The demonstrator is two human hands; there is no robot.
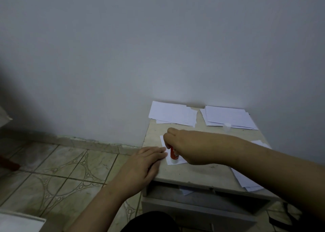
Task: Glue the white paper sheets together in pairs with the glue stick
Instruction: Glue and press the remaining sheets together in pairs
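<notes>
A white paper sheet (pixel 175 162) lies on the small beige table (pixel 190 172), near its left edge. My right hand (pixel 182 144) grips a red and white glue stick (pixel 173 153) and holds it tilted, with its tip down on the sheet. My left hand (pixel 144 163) lies flat with straight fingers, its fingertips pressing the sheet's left edge. Two stacks of white sheets sit at the back of the table, one on the left (pixel 173 115) and one on the right (pixel 228 118).
The glue stick's clear cap (pixel 226 126) stands in front of the right stack. More white sheets (pixel 246 180) lie under my right forearm at the table's right side. An open shelf (pixel 193 191) is below the tabletop. Tiled floor (pixel 70 170) spreads to the left; a wall rises behind.
</notes>
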